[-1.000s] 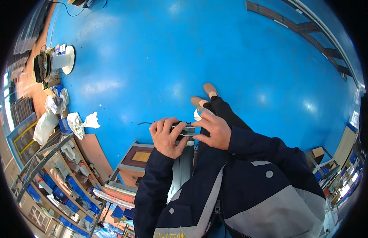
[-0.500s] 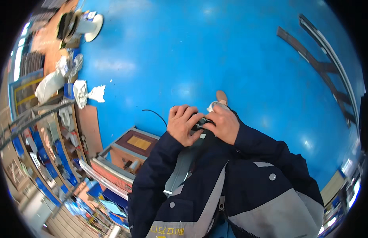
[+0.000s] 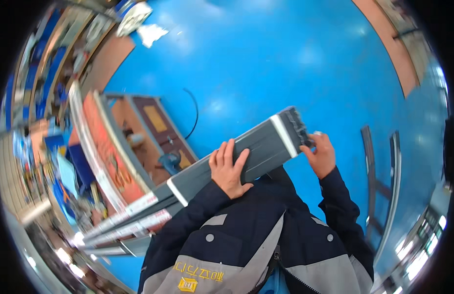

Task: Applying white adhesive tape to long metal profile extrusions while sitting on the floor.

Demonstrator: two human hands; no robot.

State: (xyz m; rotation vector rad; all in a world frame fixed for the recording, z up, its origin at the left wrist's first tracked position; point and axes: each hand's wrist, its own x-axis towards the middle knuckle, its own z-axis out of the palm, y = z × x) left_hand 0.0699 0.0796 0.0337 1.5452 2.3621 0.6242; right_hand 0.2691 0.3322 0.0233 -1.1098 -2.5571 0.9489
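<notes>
A long bundle of dark grey profiles (image 3: 261,147), bound with white bands, slants across in front of me from lower left to upper right. Flat on its upper face rests my left hand (image 3: 230,169), fingers spread. My right hand (image 3: 322,156) is at the bundle's far right end, thumb and fingertips closed around the lower corner of the jagged profile ends. A small whitish spot shows at its fingertips, too small to name. Beyond the left part of the bundle a blue power tool (image 3: 170,161) is partly visible.
A wooden frame with a brown-and-yellow panel (image 3: 156,117) stands at left. From it a black cable (image 3: 195,110) curves over the blue floor (image 3: 246,63). Shelving with blue bins (image 3: 53,68) is farther left. Long dark frame pieces (image 3: 370,171) lie on the right.
My view has turned, and the bundle now shows at length before me. The hands, close together before, are apart: the left flat on the bundle, the right at its end.
</notes>
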